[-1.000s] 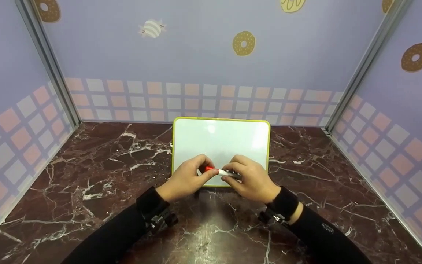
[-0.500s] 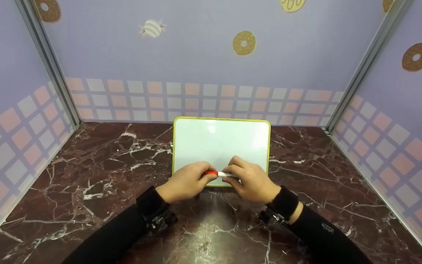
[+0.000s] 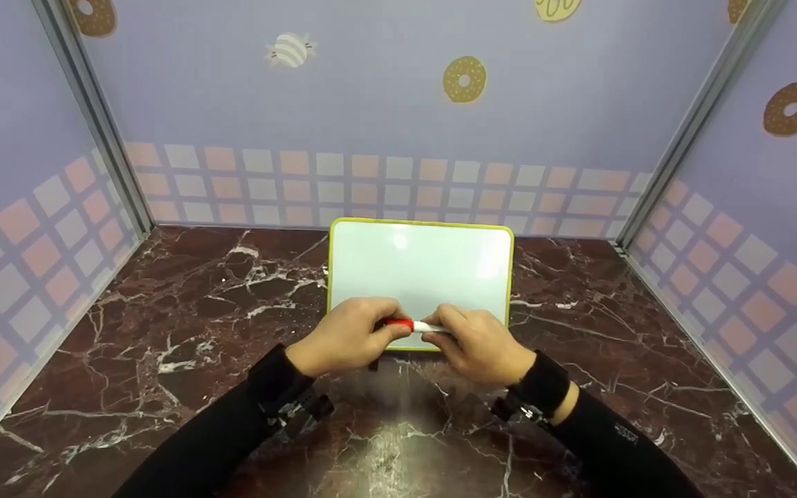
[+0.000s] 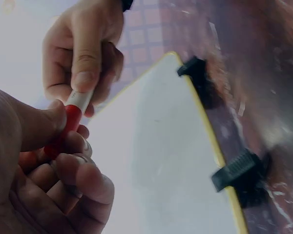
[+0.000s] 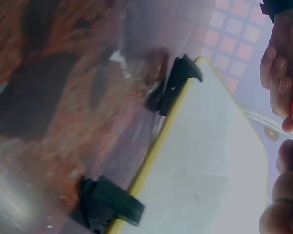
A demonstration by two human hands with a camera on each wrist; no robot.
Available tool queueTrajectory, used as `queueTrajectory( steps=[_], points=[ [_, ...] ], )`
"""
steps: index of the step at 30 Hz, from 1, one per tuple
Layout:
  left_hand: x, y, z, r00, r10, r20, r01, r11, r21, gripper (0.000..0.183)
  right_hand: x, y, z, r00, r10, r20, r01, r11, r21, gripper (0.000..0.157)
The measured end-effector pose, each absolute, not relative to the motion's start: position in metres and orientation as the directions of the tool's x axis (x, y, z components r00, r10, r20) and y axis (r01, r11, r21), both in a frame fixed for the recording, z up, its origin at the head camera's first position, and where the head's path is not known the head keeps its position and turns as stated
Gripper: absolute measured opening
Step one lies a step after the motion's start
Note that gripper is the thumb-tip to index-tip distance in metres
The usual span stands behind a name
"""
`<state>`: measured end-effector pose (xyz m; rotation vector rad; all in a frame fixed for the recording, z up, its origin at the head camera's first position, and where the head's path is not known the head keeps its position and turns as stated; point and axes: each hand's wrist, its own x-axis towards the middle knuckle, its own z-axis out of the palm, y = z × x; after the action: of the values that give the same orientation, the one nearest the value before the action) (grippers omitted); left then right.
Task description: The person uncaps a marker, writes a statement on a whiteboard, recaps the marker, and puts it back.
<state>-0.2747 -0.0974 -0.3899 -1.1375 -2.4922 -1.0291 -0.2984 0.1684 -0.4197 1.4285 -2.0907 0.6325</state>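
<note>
A marker (image 3: 422, 326) with a white barrel and a red cap (image 4: 72, 118) is held level between both hands, in front of the whiteboard. The left hand (image 3: 351, 337) pinches the red cap between thumb and fingers. Round the white barrel, the right hand (image 3: 479, 344) curls its thumb and fingers and hides the far end. Cap and barrel meet in the gap between the hands. Behind them stands a whiteboard (image 3: 419, 266) with a yellow frame and a blank face; the hands cover part of its lower edge in the head view.
Black clips or feet (image 4: 241, 175) hold the whiteboard's lower edge on the dark red marbled table (image 3: 232, 415). Purple panels with pink and white squares form the back wall (image 3: 371, 90) and both sides. Metal posts (image 3: 97, 117) stand in the corners.
The left fingers have shifted their grip along the red cap, and more of the cap now shows. The right hand keeps hold of the barrel, nearly in place. The head view has tilted slightly.
</note>
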Motion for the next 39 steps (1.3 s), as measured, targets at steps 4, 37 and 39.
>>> queueTrajectory(
  steps=[4, 37, 39],
  points=[
    [-0.272, -0.094, -0.385, -0.660, 0.591, 0.464, 0.746, 0.444, 0.496, 0.014, -0.296, 0.173, -0.415, -0.322, -0.691, 0.647, -0.939, 0.322, -0.124, 0.015],
    [-0.261, -0.091, -0.379, -0.653, 0.580, 0.488, 0.755, 0.449, 0.477, 0.013, -0.299, 0.177, -0.409, -0.353, -0.706, 0.614, -0.934, 0.222, -0.281, 0.011],
    [-0.262, -0.091, -0.379, -0.667, 0.581, 0.467, 0.740, 0.441, 0.508, 0.014, -0.299, 0.177, -0.409, -0.341, -0.706, 0.621, -0.939, 0.220, -0.266, 0.012]
  ],
)
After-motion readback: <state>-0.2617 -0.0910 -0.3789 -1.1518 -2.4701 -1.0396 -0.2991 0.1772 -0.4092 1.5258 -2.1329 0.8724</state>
